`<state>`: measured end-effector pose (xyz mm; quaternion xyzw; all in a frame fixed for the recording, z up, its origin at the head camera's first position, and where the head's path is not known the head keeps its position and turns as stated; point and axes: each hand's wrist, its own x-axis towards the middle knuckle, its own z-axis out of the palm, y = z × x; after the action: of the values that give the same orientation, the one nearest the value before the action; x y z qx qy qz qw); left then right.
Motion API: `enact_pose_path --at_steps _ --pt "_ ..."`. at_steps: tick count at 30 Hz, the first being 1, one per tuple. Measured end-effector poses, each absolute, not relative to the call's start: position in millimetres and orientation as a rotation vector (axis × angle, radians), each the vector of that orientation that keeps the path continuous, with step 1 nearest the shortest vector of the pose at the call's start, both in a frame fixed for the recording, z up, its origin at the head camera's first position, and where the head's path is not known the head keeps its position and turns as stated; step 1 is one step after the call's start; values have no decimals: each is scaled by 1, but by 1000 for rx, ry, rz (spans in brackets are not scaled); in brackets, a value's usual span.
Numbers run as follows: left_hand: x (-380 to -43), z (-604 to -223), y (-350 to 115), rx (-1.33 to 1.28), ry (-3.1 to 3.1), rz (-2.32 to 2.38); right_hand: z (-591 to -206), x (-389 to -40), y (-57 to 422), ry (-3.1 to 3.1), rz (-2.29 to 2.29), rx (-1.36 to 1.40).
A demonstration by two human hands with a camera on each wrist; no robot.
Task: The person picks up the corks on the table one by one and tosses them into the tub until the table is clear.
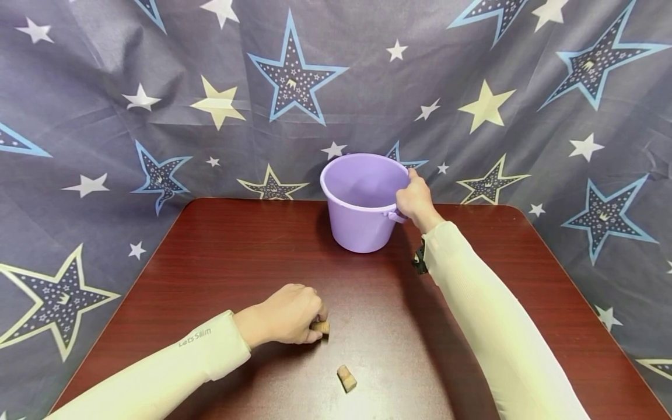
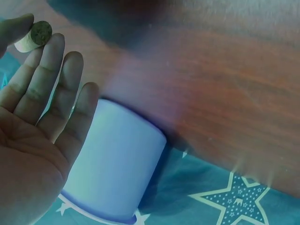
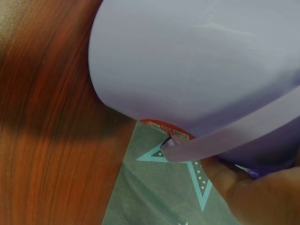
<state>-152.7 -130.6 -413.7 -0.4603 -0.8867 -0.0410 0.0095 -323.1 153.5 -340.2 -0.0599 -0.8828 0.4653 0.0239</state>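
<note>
My left hand (image 1: 291, 314) pinches a cork (image 2: 33, 40) between thumb and fingertips, low over the front middle of the table. In the left wrist view the cork's round end shows, and the other fingers are fairly straight. A second cork (image 1: 346, 378) lies on the tabletop, nearer to me and a little right. At the back stands a purple bucket (image 1: 361, 228), its mouth up and tipped slightly toward me. My right hand (image 1: 417, 201) grips the bucket's right rim. The bucket's handle (image 3: 243, 129) hangs down along its side, close to that hand.
The dark red wooden table (image 1: 236, 245) reaches back to a grey curtain (image 1: 173, 52) printed with stars, which hangs right behind the bucket. A red label (image 3: 168, 129) shows on the bucket's side in the right wrist view.
</note>
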Motion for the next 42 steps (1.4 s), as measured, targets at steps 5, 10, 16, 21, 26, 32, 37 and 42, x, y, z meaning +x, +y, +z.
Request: enact_pose_path --at_steps 5,10,16,21,26,32,37,42 --pt "-159 -405 -129 -1411 -2738 -179 -341 -323 153 -2734 1431 -183" --pt "-166 -398 -127 -1383 -2685 -204 -341 -323 153 -2727 1423 -176" --pt "-172 -389 -125 -1352 -2648 -205 -341 -324 153 -2728 1424 -169" --pt "-177 -381 -123 -1324 -2648 -197 -341 -324 154 -2737 1430 -172" --pt "-182 -374 -120 -1294 -2631 -213 -340 -323 154 -2731 1441 -176" --pt "-189 -365 -116 -1254 -2599 -225 -340 -324 155 -2741 1431 -176" --pt "-195 -356 -113 -1239 -2574 -221 -340 -323 155 -2747 1420 -176" --pt "-201 -350 -111 -1220 -2547 -222 -340 -323 154 -2743 1430 -175"
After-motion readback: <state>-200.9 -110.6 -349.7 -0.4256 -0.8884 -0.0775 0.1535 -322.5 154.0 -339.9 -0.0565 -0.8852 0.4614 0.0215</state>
